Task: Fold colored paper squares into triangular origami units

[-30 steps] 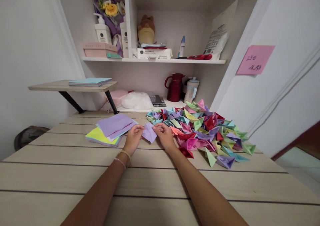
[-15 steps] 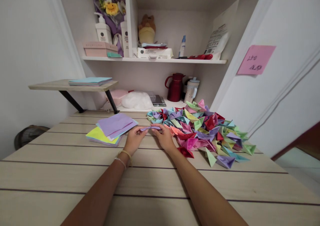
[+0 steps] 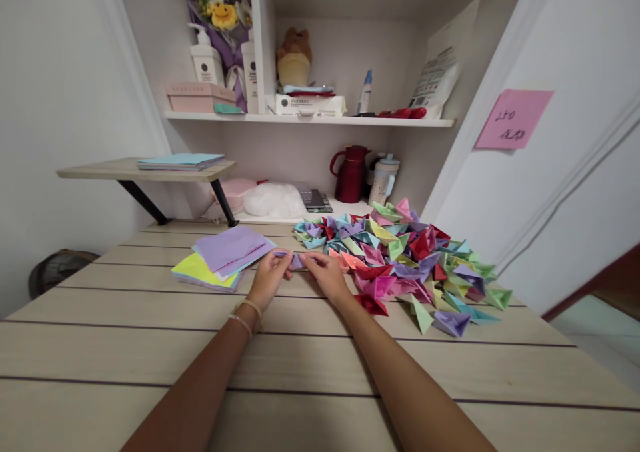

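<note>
Two hands work close tog. over the desk (image 3: pixel 320 365), one small folded purple paper (image 3: pixel 297 261) btwn them. L hand (image 3: pixel 270 275): grip pinches the paper's L end, thumb on the near side. R hand (image 3: pixel 327 273): grip pinches the R end, thumb & fingertips nearly meeting the L ones. Paper is seen almost edge-on, so exact fold is hard to tell; it sits approx mid-desk, btwn the loose sheets & the pile. L wrist has 2 thin bracelets (image 3: pixel 256 313).

Just beside L hand, on its L: purple sheets (image 3: pixel 227 249), w/ some lt blue showing under, overlapping a stack w/ bright yellow paper (image 3: pixel 206 273) on top. Just R of R hand: big pile of boat-like folded pcs (image 3: pixel 380 285), mixed colors (red, pink, green, blue, purple, yellow), spread toward the desk's R side.

Back L, a raised shelf (image 3: pixel 90 170) w/ black legs carries a stack of sheets (image 3: pixel 180 161), lt blue on top. Behind desk: white plastic bag (image 3: pixel 275 201), dk red jug (image 3: pixel 351 175), pale cup w/ handle (image 3: pixel 383 179). Pink note (image 3: pixel 514 119), handwritten "250" etc., on R.
</note>
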`<action>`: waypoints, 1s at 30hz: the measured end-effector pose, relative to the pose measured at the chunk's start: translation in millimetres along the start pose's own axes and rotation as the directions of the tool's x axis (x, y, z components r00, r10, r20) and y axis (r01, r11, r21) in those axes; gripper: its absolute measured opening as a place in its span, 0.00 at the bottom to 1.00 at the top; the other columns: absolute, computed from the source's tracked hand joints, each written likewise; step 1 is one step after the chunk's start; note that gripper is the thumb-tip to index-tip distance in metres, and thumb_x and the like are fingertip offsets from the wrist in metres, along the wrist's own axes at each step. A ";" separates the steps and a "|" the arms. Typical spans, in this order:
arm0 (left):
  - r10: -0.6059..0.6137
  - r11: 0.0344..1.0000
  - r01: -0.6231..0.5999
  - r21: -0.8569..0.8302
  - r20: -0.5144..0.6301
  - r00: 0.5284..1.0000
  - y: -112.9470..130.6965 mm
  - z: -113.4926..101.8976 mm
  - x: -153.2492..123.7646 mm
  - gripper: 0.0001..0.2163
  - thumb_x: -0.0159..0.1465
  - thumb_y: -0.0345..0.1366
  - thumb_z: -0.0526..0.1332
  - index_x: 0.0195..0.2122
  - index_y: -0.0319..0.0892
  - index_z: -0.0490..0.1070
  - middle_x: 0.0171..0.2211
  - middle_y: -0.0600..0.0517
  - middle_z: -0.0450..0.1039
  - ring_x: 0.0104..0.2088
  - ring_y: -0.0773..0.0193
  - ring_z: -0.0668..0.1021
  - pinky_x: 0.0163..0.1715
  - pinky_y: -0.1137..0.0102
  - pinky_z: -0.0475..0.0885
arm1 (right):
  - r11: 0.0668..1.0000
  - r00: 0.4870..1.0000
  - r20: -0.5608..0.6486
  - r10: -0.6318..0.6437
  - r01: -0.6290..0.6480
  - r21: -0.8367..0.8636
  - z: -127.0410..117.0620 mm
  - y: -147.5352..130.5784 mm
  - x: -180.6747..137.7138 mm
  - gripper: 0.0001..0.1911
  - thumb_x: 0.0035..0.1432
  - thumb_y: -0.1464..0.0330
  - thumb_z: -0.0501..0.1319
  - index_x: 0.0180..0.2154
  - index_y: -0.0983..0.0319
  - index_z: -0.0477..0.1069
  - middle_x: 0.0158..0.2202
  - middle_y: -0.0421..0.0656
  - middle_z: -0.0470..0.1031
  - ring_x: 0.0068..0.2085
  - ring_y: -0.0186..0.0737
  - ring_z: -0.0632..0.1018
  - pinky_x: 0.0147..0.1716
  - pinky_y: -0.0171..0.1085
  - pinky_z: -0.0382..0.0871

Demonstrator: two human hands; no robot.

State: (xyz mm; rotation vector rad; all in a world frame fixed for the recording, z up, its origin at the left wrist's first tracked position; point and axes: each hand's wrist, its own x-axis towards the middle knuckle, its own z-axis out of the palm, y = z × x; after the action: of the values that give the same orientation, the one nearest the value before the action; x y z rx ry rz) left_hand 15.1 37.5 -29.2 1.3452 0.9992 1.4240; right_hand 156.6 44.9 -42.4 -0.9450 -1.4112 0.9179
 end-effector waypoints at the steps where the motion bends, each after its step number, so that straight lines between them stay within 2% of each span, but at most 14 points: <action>1: 0.009 1.000 -0.009 0.014 0.001 1.000 -0.7 -0.1 0.3 0.12 0.52 0.43 0.63 0.29 0.38 0.68 0.21 0.56 0.68 0.20 0.71 0.70 0.23 0.74 0.65 | 1.000 1.000 0.000 0.006 -0.006 0.004 0.0 0.7 0.2 0.14 0.49 0.59 0.61 0.31 0.62 0.77 0.30 0.43 0.78 0.30 0.40 0.74 0.27 0.35 0.66; 7: 0.009 1.000 -0.009 0.010 -0.015 1.000 -5.3 -1.0 1.1 0.11 0.52 0.39 0.63 0.34 0.39 0.69 0.26 0.54 0.71 0.22 0.71 0.72 0.27 0.73 0.68 | 1.000 1.000 -0.025 -0.002 0.002 -0.026 0.0 5.2 1.1 0.15 0.49 0.60 0.61 0.35 0.62 0.77 0.34 0.44 0.78 0.33 0.41 0.75 0.31 0.37 0.68; 12: -0.012 1.000 0.012 -0.007 0.001 1.000 -11.3 -1.4 2.3 0.13 0.52 0.31 0.60 0.40 0.40 0.68 0.37 0.50 0.73 0.32 0.66 0.77 0.36 0.68 0.71 | 0.997 0.998 -0.059 -0.026 0.022 -0.073 -0.6 7.4 1.8 0.14 0.50 0.60 0.60 0.36 0.61 0.76 0.35 0.44 0.78 0.36 0.41 0.76 0.32 0.36 0.69; 16: 0.043 0.997 -0.044 0.063 0.012 0.999 -15.6 -2.5 4.0 0.16 0.51 0.26 0.58 0.42 0.40 0.68 0.41 0.47 0.73 0.37 0.63 0.76 0.38 0.68 0.71 | 0.989 0.997 -0.033 -0.072 0.067 -0.136 0.5 5.5 0.4 0.14 0.53 0.61 0.58 0.35 0.62 0.76 0.33 0.44 0.78 0.33 0.40 0.76 0.33 0.36 0.68; 19: 0.096 0.986 -0.101 0.129 0.038 0.995 -15.5 -4.0 4.3 0.16 0.51 0.26 0.57 0.43 0.39 0.69 0.42 0.47 0.73 0.39 0.62 0.76 0.40 0.67 0.71 | 0.968 0.995 -0.010 -0.097 0.092 -0.233 1.6 2.7 -2.3 0.14 0.53 0.65 0.57 0.39 0.63 0.74 0.31 0.43 0.77 0.31 0.38 0.75 0.32 0.34 0.67; 22: 0.159 0.965 -0.178 0.193 0.111 0.981 -14.5 -4.5 3.3 0.14 0.52 0.26 0.57 0.40 0.40 0.73 0.43 0.46 0.74 0.43 0.60 0.75 0.45 0.66 0.69 | 0.930 0.996 -0.005 -0.091 0.084 -0.357 1.4 1.2 -4.3 0.18 0.50 0.70 0.57 0.45 0.62 0.72 0.25 0.40 0.75 0.25 0.35 0.72 0.27 0.33 0.64; 25: 0.182 0.956 -0.218 0.195 0.189 0.965 -13.7 -2.8 1.2 0.13 0.52 0.27 0.60 0.38 0.40 0.76 0.43 0.45 0.74 0.45 0.58 0.75 0.46 0.65 0.69 | 0.918 0.994 -0.019 -0.107 0.091 -0.386 -0.3 2.9 -3.5 0.19 0.47 0.73 0.56 0.43 0.61 0.73 0.27 0.41 0.75 0.25 0.35 0.70 0.26 0.32 0.63; 27: 0.133 0.974 -0.166 0.154 0.205 0.970 -12.4 -1.0 -0.3 0.13 0.51 0.29 0.62 0.39 0.40 0.76 0.44 0.45 0.74 0.43 0.59 0.76 0.45 0.66 0.70 | 0.939 0.994 -0.040 -0.100 0.081 -0.334 -1.6 5.2 -2.0 0.19 0.46 0.73 0.54 0.42 0.61 0.74 0.27 0.41 0.75 0.24 0.34 0.69 0.24 0.32 0.62; 30: -0.012 0.998 -0.001 0.069 0.183 0.983 -8.9 0.4 -1.8 0.14 0.52 0.33 0.64 0.42 0.39 0.75 0.42 0.45 0.76 0.35 0.61 0.78 0.36 0.69 0.74 | 0.978 0.998 -0.054 -0.034 0.022 -0.208 -2.7 8.0 -0.3 0.19 0.47 0.71 0.55 0.41 0.63 0.75 0.19 0.38 0.70 0.19 0.32 0.64 0.19 0.30 0.56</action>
State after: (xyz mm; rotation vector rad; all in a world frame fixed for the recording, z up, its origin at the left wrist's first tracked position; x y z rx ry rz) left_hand 16.2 38.1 -38.3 1.4931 0.9367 1.2459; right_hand 159.5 47.7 -49.8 -1.0957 -1.4876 0.7263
